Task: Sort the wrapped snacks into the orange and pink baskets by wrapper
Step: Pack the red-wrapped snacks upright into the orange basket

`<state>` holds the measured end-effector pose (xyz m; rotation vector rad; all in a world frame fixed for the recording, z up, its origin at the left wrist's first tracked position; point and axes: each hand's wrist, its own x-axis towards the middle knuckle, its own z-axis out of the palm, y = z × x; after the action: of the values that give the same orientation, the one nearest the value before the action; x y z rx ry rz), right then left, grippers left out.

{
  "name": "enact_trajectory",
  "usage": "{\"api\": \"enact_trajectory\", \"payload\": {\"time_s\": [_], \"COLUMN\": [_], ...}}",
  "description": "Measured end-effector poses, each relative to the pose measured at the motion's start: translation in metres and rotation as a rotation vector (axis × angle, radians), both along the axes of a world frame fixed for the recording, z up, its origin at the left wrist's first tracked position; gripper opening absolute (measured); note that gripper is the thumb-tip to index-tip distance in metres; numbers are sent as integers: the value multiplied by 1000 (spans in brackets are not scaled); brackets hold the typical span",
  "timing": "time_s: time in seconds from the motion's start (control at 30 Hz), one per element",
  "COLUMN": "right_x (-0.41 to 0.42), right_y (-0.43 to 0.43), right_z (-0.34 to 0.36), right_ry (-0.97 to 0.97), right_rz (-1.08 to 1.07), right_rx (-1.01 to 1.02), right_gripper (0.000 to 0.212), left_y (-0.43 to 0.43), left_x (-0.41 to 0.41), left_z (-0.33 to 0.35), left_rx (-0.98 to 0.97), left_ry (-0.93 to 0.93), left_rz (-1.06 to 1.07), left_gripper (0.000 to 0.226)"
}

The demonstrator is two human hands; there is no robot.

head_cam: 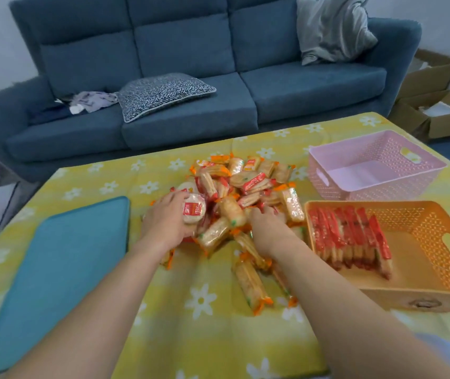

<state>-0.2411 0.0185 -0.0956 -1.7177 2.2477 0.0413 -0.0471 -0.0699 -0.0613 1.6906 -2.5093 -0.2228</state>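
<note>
Hands: two bare hands reach into the heap at centre frame. The left hand (167,220) curls its fingers round one round snack. The right hand (266,228) is pushed in among the wrappers with its fingertips hidden, so its grip cannot be told.
Held snack: one round pale rice cracker in a clear wrapper with a red label (193,210), its flat face turned up toward the camera.
Heap: a loose pile of crinkly clear-wrapped snacks with orange and red ends (245,192), too many and too blurred to count. Most are oblong stacks, their long axes pointing every way.
Strays: two oblong orange-ended packets lie below the heap. The nearer orange-ended packet (249,285) has its long axis running from upper left to lower right.
Baskets: two rectangular lattice plastic baskets with slot handles stand at right. The pink basket (396,190) is above, its smooth floor showing. The orange basket (409,296) is below and just beside the heap.
Sorted row: red-wrapped snacks (349,236) stand on edge side by side in the orange basket's left half, roughly ten of them, the exact count unclear.
Table: one yellow cloth printed with white daisies (191,337), creased in folds.
Pad: one flat teal rounded-corner cushion (62,269) at lower left.
Backdrop: one blue fabric sofa (191,50) bearing two pillows, a grey pillow (333,28) and a patterned pillow (163,91).
</note>
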Motion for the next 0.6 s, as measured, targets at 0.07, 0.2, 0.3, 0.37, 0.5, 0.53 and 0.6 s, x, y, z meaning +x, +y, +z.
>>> {"api": "enact_trajectory", "payload": {"time_s": [0.07, 0.2, 0.3, 0.37, 0.5, 0.53, 0.6], "right_x": [-2, -9, -11, -10, -5, -5, -7], "right_y": [-6, -9, -7, -6, -4, -5, -7], "right_z": [-5, -2, 3, 3, -1, -2, -4], "right_ry": [39, 146, 169, 192, 183, 168, 153], "right_rz": [-28, -31, -30, -31, -77, -81, -58], "right_rx": [-22, -3, 11, 50, 102, 86, 64], "right_gripper": [46, 42, 46, 48, 50, 51, 50], "left_y": [-16, -31, -32, -33, -43, -49, -59], "left_x": [-1, -3, -5, -3, 6, 7, 8], "left_z": [-3, -20, -21, -17, -14, -15, -16], "left_rx": [49, 36, -107, -147, -19, 24, 108], "left_ry": [-112, -234, -253, -256, -126, -45, 113], "left_rz": [-57, -87, -64, -25, 53, 72, 96], "left_gripper": [90, 101, 95, 90, 94, 95, 93]}}
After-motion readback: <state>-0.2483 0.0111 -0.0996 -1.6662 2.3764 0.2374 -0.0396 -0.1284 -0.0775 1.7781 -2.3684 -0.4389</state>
